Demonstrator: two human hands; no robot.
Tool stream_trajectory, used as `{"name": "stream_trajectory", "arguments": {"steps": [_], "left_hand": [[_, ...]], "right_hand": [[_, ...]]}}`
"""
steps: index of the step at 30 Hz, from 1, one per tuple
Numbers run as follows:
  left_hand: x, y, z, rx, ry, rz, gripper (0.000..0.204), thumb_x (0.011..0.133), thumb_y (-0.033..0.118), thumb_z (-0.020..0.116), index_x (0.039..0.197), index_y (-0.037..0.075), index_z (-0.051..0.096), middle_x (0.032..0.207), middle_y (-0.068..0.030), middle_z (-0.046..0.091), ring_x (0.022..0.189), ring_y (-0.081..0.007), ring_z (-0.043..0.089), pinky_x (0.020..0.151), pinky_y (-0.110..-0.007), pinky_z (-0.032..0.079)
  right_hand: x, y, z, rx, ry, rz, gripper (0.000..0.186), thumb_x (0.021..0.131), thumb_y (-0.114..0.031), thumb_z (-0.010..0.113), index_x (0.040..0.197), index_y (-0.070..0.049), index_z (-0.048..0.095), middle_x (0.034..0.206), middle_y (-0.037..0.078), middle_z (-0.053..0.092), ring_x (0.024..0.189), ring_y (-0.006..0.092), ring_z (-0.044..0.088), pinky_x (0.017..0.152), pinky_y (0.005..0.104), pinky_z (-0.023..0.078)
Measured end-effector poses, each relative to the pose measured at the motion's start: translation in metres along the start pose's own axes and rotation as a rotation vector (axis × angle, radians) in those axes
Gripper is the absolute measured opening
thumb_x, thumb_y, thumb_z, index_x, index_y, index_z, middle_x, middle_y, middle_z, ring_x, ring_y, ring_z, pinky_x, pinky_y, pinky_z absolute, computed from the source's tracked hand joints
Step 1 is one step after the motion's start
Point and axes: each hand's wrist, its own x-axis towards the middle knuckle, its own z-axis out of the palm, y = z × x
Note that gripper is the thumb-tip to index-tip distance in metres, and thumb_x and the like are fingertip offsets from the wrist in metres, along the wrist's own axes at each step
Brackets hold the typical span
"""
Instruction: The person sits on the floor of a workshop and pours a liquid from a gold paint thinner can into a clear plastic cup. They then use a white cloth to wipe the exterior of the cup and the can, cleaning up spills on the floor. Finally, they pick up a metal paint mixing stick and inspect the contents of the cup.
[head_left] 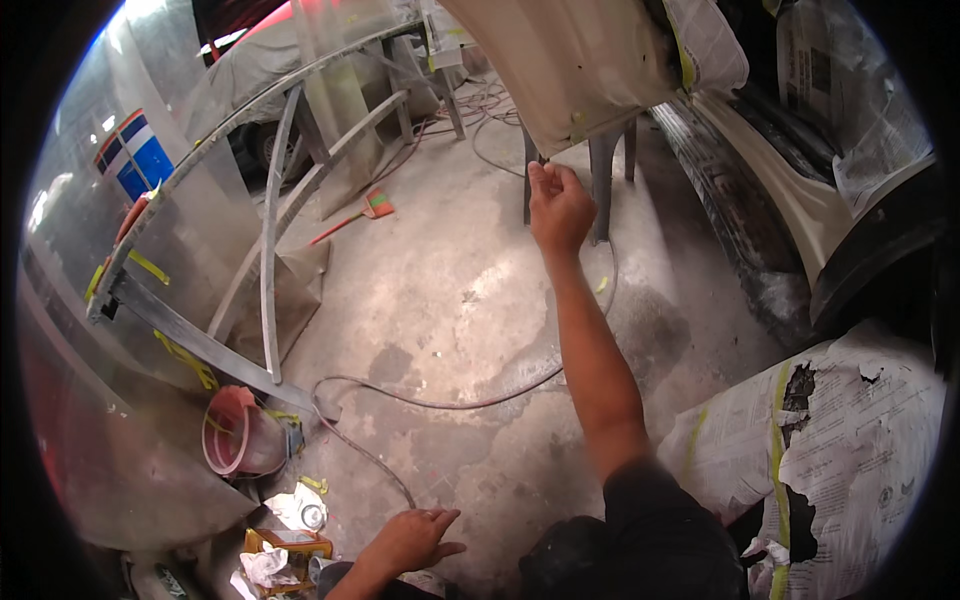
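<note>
My right hand [562,210] is stretched out ahead, its fingers curled into a pinch just below the lower corner of a beige car panel [590,70]. Whatever the fingertips hold, if anything, is too small to make out, and I cannot tell whether they touch the panel's edge. Low in the view, my left hand [408,545] hangs over the concrete floor with its fingers extended and nothing in them. A thin hose [470,405] snakes over the floor beyond it.
Dark stool legs [602,185] stand under the panel. On the left are a metal frame [268,240], a red bucket [235,435] and a box [290,545] with crumpled paper. A red-handled dustpan [375,205] lies farther off. Paper-masked bodywork [860,440] flanks my right.
</note>
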Motion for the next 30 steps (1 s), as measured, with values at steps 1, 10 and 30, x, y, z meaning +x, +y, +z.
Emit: {"name": "stream_trajectory", "arguments": {"steps": [1,10,30], "left_hand": [[-0.001,-0.002,0.002,0.013,-0.004,-0.015,0.065,0.093,0.053,0.060,0.136,0.005,0.053,0.120,-0.0213,0.066,0.108,-0.0401,0.064,0.091,-0.045,0.052],[0.006,-0.003,-0.002,0.000,0.033,-0.002,0.061,0.092,0.049,0.062,0.132,0.004,0.055,0.117,-0.0190,0.067,0.107,-0.0376,0.064,0.091,-0.045,0.052],[0.001,-0.002,-0.002,0.011,0.039,-0.005,0.061,0.091,0.050,0.062,0.132,0.006,0.055,0.119,-0.0173,0.066,0.108,-0.0370,0.064,0.090,-0.044,0.052]], "right_hand": [[0.000,-0.003,0.001,0.026,0.026,-0.034,0.026,0.090,-0.032,0.070,0.093,-0.006,0.073,0.075,0.012,0.072,0.071,0.0263,0.072,0.063,0.0380,0.052],[0.007,0.000,0.017,0.027,0.189,-0.074,0.020,0.090,-0.023,0.065,0.081,-0.008,0.074,0.063,0.010,0.068,0.059,0.0281,0.068,0.057,0.0378,0.052],[-0.001,0.028,0.007,0.367,-0.046,0.092,0.021,0.095,-0.020,0.063,0.089,0.000,0.068,0.071,0.004,0.063,0.065,0.0084,0.057,0.060,0.0262,0.046]]}}
